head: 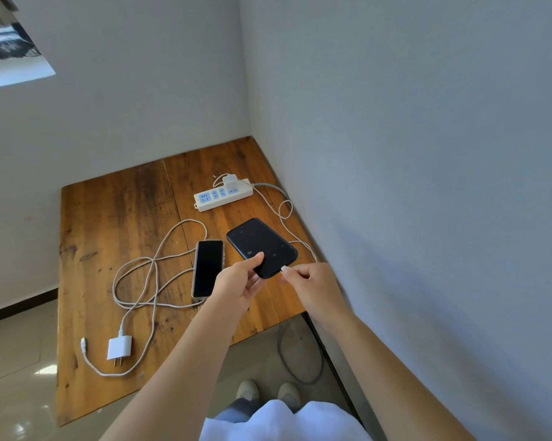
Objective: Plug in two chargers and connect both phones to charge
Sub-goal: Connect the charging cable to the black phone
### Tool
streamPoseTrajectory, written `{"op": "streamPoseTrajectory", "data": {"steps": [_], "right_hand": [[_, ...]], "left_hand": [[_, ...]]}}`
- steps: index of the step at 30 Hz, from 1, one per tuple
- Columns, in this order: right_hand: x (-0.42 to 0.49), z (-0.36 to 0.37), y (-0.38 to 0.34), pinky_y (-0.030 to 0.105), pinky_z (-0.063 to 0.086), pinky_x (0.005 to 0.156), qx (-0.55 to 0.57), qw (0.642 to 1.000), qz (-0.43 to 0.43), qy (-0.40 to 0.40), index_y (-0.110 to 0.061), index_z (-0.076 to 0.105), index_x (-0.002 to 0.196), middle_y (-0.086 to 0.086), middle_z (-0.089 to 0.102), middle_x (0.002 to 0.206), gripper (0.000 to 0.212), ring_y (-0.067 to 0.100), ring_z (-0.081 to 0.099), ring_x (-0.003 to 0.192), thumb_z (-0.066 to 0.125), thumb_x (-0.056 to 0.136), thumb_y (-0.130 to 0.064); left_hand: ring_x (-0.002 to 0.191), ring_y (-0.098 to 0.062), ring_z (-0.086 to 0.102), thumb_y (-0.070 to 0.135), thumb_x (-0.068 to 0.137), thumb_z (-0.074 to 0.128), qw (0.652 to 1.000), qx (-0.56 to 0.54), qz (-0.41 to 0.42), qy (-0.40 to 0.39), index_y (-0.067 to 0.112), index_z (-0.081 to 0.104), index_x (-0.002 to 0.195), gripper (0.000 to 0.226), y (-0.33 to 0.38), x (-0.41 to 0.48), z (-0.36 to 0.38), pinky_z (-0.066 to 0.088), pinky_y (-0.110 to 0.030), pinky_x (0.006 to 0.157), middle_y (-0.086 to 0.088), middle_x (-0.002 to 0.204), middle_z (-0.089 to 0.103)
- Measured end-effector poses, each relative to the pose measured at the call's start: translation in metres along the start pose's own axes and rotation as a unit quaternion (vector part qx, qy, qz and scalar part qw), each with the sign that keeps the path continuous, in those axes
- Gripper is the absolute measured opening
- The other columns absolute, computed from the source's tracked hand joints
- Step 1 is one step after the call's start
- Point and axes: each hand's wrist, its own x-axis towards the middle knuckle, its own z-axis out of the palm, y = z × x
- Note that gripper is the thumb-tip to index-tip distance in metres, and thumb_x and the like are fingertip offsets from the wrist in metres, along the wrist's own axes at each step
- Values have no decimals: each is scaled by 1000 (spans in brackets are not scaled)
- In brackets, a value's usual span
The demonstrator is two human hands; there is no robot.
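My left hand (241, 283) grips the near end of a black phone (260, 243), lifted above the wooden table (109, 218). My right hand (309, 281) pinches the white cable plug (284, 269) at the phone's bottom edge. That cable (281, 214) runs back to a white charger (229, 181) plugged into the white power strip (223, 196). A second phone (207, 268) lies face up left of my hands. A second white charger (119, 347) lies unplugged near the table's front left, its long cable (155, 265) looped across the table, with the free connector (83, 344) beside it.
The table stands in a corner, with grey walls behind (141, 106) and to the right (427, 186). The strip's grey power cord (296, 354) hangs off the table's right side down to the tiled floor. My shoes (268, 393) show below the front edge.
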Motion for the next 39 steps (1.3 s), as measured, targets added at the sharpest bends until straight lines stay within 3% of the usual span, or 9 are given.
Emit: {"op": "streamPoseTrajectory", "data": {"steps": [4, 7, 10, 14, 20, 39], "right_hand": [[4, -5, 2, 21, 43, 60, -4, 998, 47, -31, 1, 63, 67, -1, 46, 50, 41, 8, 47, 52, 57, 90, -33], [5, -6, 6, 22, 47, 70, 2, 998, 44, -37, -21, 68, 68, -11, 61, 65, 23, 8, 59, 70, 63, 87, -32], [3, -7, 11, 19, 45, 69, -5, 999, 35, -42, -19, 74, 83, -11, 64, 74, 15, 8, 60, 75, 66, 86, -31], [3, -8, 13, 18, 45, 68, -5, 998, 37, -51, -20, 74, 85, -10, 67, 76, 11, 7, 62, 76, 66, 86, -28], [0, -5, 18, 27, 52, 82, -9, 997, 56, -49, -19, 74, 95, -9, 69, 86, 16, 10, 63, 87, 67, 86, -29], [1, -1, 31, 35, 54, 86, -3, 996, 64, -58, -23, 74, 91, -13, 69, 84, 12, 11, 63, 87, 69, 84, -30]], "left_hand": [[76, -22, 73, 11, 78, 75, 1000, -11, 0, -19, 5, 59, 109, 35, -2, 2, -3, 56, -22, 48, -16, 96, 73], [80, -23, 74, 13, 80, 73, 999, -23, -5, -47, 6, 61, 109, 33, -3, 5, -8, 57, -24, 50, -15, 97, 74], [83, -24, 74, 16, 84, 69, 997, -8, -9, -82, 8, 61, 111, 29, -3, 8, -14, 56, -24, 50, -13, 95, 76], [87, -23, 73, 20, 87, 65, 993, 15, -9, -114, 11, 62, 112, 27, -4, 11, -23, 56, -25, 55, -11, 98, 75], [97, -24, 69, 14, 89, 62, 993, 6, -3, -117, 11, 62, 116, 27, -7, 11, -29, 57, -26, 63, -12, 106, 73], [90, -19, 71, 19, 86, 66, 993, -3, -1, -120, 13, 59, 113, 29, -9, 13, -32, 56, -24, 54, -12, 108, 70]]}}
